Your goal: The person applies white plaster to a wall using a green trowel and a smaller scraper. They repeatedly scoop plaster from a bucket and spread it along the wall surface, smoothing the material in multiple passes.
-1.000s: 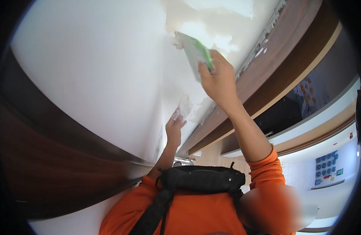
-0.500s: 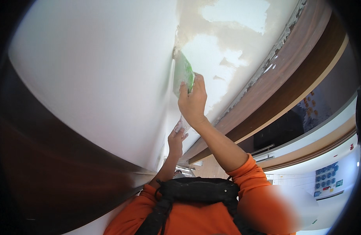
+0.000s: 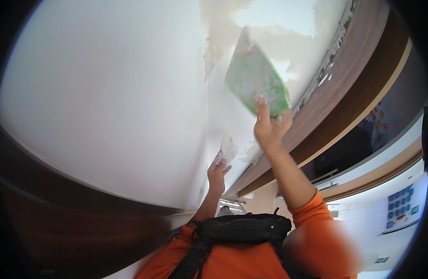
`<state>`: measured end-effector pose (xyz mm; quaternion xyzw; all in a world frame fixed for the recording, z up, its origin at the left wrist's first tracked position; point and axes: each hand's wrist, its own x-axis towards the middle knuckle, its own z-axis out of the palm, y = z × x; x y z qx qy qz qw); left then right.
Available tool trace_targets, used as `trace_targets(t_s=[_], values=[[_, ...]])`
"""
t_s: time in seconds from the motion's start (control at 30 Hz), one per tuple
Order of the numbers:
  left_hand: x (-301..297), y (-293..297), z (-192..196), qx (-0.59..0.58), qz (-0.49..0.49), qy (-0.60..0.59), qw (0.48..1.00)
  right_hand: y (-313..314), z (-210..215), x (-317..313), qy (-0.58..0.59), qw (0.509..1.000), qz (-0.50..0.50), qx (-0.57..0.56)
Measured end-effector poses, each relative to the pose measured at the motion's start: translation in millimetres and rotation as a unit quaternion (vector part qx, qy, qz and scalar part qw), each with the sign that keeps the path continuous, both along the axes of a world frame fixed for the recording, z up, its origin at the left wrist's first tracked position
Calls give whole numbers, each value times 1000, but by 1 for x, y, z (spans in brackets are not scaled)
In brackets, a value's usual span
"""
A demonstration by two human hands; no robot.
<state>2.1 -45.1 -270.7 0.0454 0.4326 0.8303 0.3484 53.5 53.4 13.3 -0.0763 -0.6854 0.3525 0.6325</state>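
Observation:
My right hand (image 3: 269, 128) is raised and grips a wide green spreader (image 3: 256, 83), its blade smeared with white filler and laid flat against the white surface (image 3: 107, 93). Around the blade lie patches of beige and fresh white filler (image 3: 274, 18). My left hand (image 3: 217, 171) is lower, close to the same surface, and holds a small scraper (image 3: 228, 149) caked in white filler. Both sleeves are orange, and a black strap harness (image 3: 242, 230) crosses my chest.
A dark brown wooden band (image 3: 358, 83) runs along the white surface's right edge, with crumbly filler along the joint. Another dark brown strip (image 3: 60, 218) borders the lower left. At the far right is a white wall with a small panel of blue buttons (image 3: 402, 209).
My right hand carried the green spreader down and left across the surface, then back to the right and up. My left hand with the small scraper stayed low.

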Motion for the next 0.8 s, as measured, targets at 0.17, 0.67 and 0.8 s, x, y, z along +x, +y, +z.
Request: trace_targets(t_s=[0.17, 0.67, 0.8], values=[[-1, -2, 1, 3, -16, 17, 1000, 25, 64, -16, -23, 978, -25, 206], [-1, -6, -7, 5, -29, 21, 999, 1, -91, -46, -113, 981, 49, 151], [-1, -8, -8, -5, -26, 13, 1000, 6, -42, -29, -42, 991, 45, 119]])
